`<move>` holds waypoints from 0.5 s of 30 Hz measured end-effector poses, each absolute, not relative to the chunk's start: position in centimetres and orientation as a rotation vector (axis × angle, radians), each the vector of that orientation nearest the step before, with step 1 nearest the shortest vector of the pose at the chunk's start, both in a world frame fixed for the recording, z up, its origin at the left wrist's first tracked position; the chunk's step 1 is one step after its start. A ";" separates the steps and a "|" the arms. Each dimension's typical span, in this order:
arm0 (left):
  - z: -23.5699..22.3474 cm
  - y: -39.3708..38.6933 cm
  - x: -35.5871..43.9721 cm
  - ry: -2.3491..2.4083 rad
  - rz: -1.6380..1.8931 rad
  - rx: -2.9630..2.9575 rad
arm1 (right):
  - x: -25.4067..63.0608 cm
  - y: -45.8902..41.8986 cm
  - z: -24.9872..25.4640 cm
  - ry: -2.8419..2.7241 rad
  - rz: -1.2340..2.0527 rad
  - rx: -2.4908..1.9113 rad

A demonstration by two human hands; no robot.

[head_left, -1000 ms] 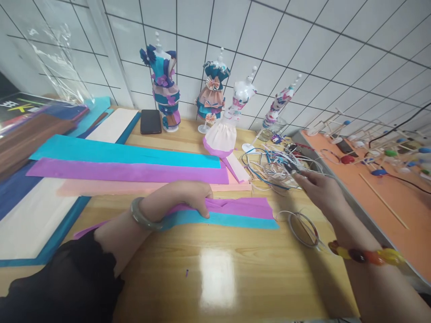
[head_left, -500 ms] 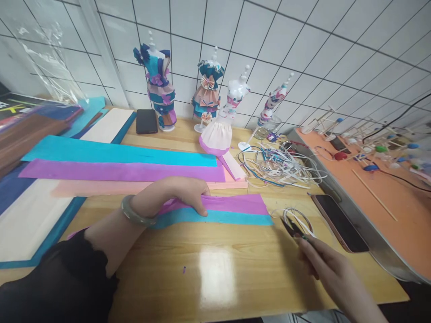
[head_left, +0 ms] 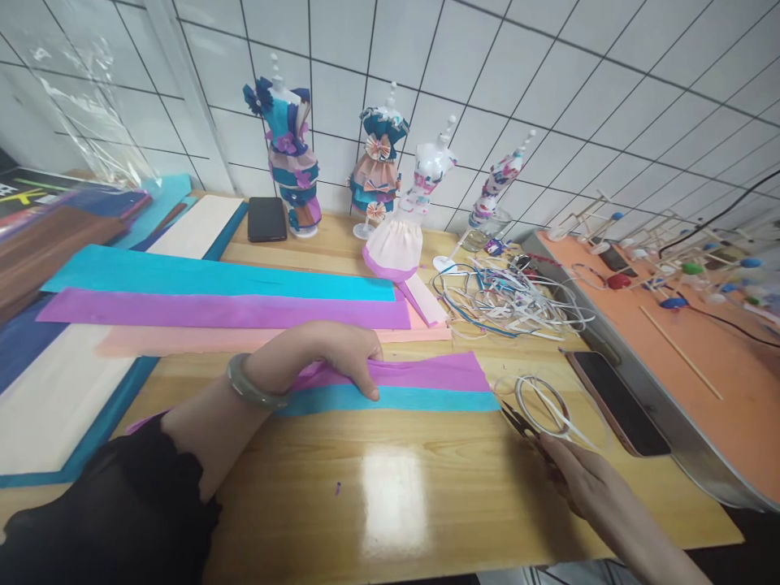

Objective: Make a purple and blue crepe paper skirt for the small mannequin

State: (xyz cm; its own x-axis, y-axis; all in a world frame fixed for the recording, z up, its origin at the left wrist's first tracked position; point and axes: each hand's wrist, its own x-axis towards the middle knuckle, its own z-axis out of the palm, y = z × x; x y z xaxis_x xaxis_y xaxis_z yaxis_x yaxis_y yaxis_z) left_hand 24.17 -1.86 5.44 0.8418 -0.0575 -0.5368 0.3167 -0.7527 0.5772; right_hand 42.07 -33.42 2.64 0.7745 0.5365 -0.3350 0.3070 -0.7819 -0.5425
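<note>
My left hand [head_left: 348, 357] is closed on a layered purple and blue strip [head_left: 426, 386] of thin, paper-like material, thumb on top and the other fingers partly hidden behind it. The strip's right end reaches past my hand, purple above and blue along the near edge. In my right hand [head_left: 569, 467] is a pair of dark scissors [head_left: 517, 422]; their tips are at the strip's lower right corner. Whether the blades touch it I cannot tell. A small coil of white cord [head_left: 542, 404] lies just beyond the scissors.
Behind the strip lie a blue sheet [head_left: 244, 276] and a purple sheet [head_left: 231, 310]. Small dressed mannequins, including a white-skirted one [head_left: 396, 244], stand by the wall. Tangled cords [head_left: 512, 296] and a phone [head_left: 618, 402] lie right, beside an orange-topped surface [head_left: 676, 341].
My right hand has moved slightly left, bringing the scissors' tips to the strip's lower right corner. My left hand keeps its hold on the strip.
</note>
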 end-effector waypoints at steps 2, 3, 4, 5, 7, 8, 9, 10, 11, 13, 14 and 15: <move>5.2 -1.8 24.2 0.196 -0.711 2.340 | 42.5 -33.3 2.9 -0.475 0.901 -2.441; 5.0 -1.8 24.2 0.204 -0.718 2.345 | 42.6 -33.3 3.1 -0.397 1.006 -2.409; 4.9 -1.8 24.3 0.211 -0.726 2.347 | 42.7 -33.2 3.3 -0.330 1.079 -2.375; 4.7 -1.8 24.3 0.217 -0.735 2.350 | 42.7 -33.1 3.5 -0.276 1.128 -2.337; 4.6 -1.8 24.4 0.222 -0.751 2.351 | 42.6 -33.0 3.8 -0.203 1.196 -2.258; 4.6 -1.8 24.4 0.222 -0.755 2.353 | 42.5 -32.9 4.0 -0.184 1.224 -2.219; 4.6 -1.8 24.4 0.222 -0.756 2.357 | 42.4 -32.9 4.1 -0.171 1.246 -2.187; 4.7 -1.8 24.4 0.222 -0.761 2.361 | 42.2 -32.8 4.2 -0.162 1.265 -2.160; 4.8 -1.8 24.4 0.222 -0.765 2.363 | 42.1 -32.7 4.2 -0.154 1.276 -2.132; 5.0 -1.8 24.4 0.216 -0.779 2.369 | 41.9 -32.4 4.3 -0.138 1.276 -2.080; 5.1 -1.8 24.3 0.214 -0.786 2.373 | 41.9 -32.2 4.2 -0.132 1.274 -2.060; 5.2 -1.8 24.3 0.212 -0.792 2.377 | 41.9 -32.0 4.2 -0.129 1.276 -2.044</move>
